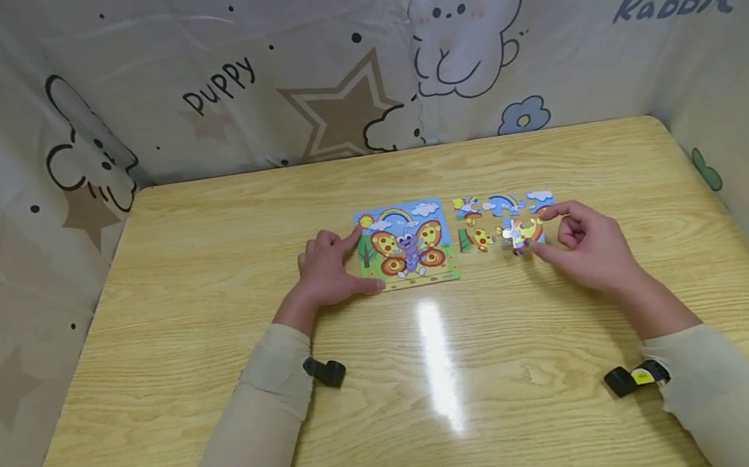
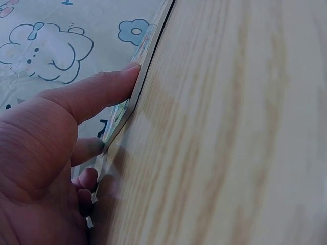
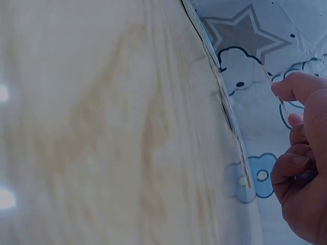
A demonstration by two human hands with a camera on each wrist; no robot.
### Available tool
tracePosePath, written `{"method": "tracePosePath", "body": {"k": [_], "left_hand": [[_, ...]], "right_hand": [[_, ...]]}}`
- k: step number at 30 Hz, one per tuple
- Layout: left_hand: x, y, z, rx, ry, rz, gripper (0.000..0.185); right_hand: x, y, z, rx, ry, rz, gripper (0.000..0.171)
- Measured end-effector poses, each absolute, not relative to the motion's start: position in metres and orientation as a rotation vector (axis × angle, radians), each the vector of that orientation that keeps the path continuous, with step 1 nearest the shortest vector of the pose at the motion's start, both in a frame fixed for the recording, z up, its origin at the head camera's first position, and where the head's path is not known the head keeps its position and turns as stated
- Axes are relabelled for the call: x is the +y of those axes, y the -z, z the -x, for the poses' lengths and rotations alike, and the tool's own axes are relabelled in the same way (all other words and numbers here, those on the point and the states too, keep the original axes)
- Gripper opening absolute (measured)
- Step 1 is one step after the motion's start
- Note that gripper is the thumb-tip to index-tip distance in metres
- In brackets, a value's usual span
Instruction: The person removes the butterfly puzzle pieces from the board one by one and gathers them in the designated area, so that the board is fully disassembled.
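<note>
Head view: right hand (image 1: 584,243) pinches a puzzle piece (image 1: 525,233), likely light, stiff, best held by edges; left hand (image 1: 329,270) grips picture board (image 1: 410,243).

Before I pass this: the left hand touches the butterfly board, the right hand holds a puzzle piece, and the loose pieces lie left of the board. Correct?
No: the loose pieces lie right of the butterfly board, as the head view shows. The left hand does touch the board and the right hand holds a puzzle piece.
</note>
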State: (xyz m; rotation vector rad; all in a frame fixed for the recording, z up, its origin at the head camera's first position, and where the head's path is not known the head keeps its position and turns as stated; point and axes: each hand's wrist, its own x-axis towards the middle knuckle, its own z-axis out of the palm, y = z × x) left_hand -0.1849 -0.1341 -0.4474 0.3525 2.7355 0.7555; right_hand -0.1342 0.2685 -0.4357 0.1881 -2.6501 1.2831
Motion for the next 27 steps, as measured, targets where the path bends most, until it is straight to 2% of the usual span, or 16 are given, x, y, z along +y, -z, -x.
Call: {"method": "tracePosePath", "body": {"k": [16,27], "left_hand": [[-0.133,0.447,0.184,2.738,-0.750,-0.343,0.111],[-0.134,0.449,0.185,2.745,-0.738,-0.347,0.112]], "right_hand": [[0.307,0.443,0.143,-2.881,-1.120,-0.086,0.040],[0.319,0.445,0.149,-2.992,-1.066,-0.125,0.040]]}}
